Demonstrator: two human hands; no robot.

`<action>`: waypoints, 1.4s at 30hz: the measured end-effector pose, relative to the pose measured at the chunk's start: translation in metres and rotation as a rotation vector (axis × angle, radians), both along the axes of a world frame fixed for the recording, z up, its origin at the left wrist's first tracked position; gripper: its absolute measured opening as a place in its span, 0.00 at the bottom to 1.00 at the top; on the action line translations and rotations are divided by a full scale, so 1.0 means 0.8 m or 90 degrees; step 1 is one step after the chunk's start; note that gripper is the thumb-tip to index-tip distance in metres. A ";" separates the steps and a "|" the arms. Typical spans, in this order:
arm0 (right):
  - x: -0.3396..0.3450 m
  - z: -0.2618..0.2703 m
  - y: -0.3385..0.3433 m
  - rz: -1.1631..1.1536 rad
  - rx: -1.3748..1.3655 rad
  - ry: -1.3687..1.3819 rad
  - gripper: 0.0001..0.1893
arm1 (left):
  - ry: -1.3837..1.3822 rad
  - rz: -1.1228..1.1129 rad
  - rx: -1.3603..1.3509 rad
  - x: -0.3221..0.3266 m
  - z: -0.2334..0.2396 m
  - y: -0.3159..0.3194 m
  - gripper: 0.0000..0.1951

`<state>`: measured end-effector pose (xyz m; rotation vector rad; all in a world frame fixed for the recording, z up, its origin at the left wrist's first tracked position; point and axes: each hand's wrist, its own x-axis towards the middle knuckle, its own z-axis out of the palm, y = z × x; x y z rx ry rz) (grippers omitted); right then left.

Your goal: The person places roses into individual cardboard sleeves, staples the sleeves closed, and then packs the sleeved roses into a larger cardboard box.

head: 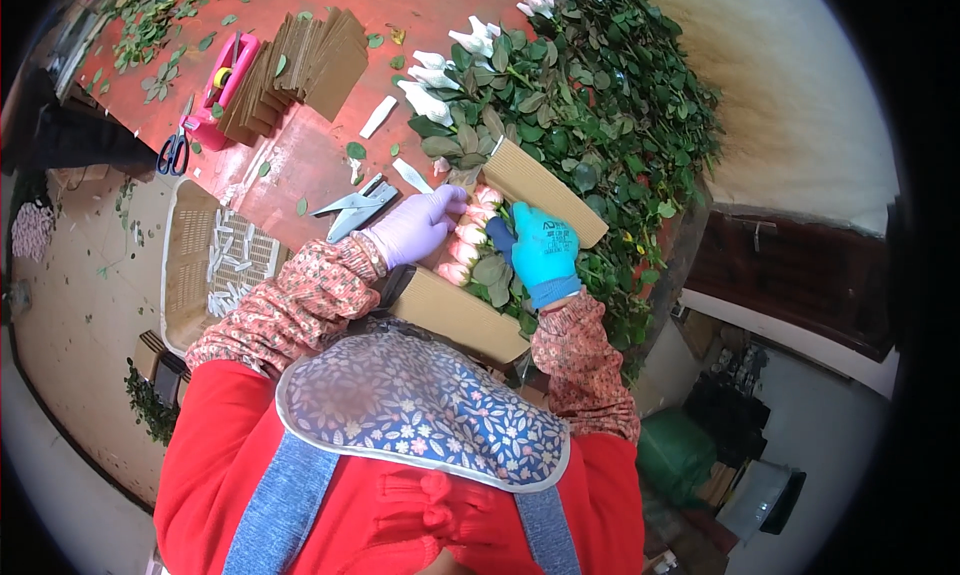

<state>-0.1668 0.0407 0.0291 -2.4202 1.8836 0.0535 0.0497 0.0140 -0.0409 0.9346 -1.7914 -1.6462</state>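
A row of pale pink roses (469, 237) lies between two flaps of corrugated cardboard (457, 314). My left hand (414, 226), in a thin lilac glove, is at the left side of the blooms, its fingertips near the upper ones; whether it grips anything is unclear. On the right of the blooms is my right hand (541, 248), in a turquoise coated work glove, over the leaves and stems; its grip is hidden. The far cardboard flap (546, 192) stands behind that hand. A grey stapler (361, 209) lies on the red table (296, 147), left of my left hand.
Netted roses with leafy stems (570, 102) are heaped behind and to the right. Cardboard pieces (322, 57), a pink tape dispenser (225, 87) and scissors (175, 149) lie at the back left. A plastic basket (184, 275) with white foam sleeves stands beside the table's left edge.
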 end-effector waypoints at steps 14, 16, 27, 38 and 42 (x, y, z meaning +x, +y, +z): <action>-0.006 0.022 -0.002 -0.037 0.081 -0.085 0.11 | -0.463 -0.096 -0.744 -0.043 0.023 -0.030 0.23; -0.012 0.023 0.000 -0.050 0.059 -0.115 0.10 | -0.432 -0.091 -0.765 -0.042 0.025 -0.030 0.22; -0.017 0.003 0.008 -0.032 0.003 0.047 0.05 | -0.317 -0.191 -0.752 -0.045 0.035 -0.033 0.14; -0.029 0.008 0.017 -0.011 0.030 -0.046 0.11 | -0.256 -0.187 -0.550 -0.053 0.036 -0.048 0.11; -0.008 0.031 0.019 0.026 0.013 -0.070 0.08 | -0.276 -0.210 -0.607 -0.041 0.041 -0.057 0.12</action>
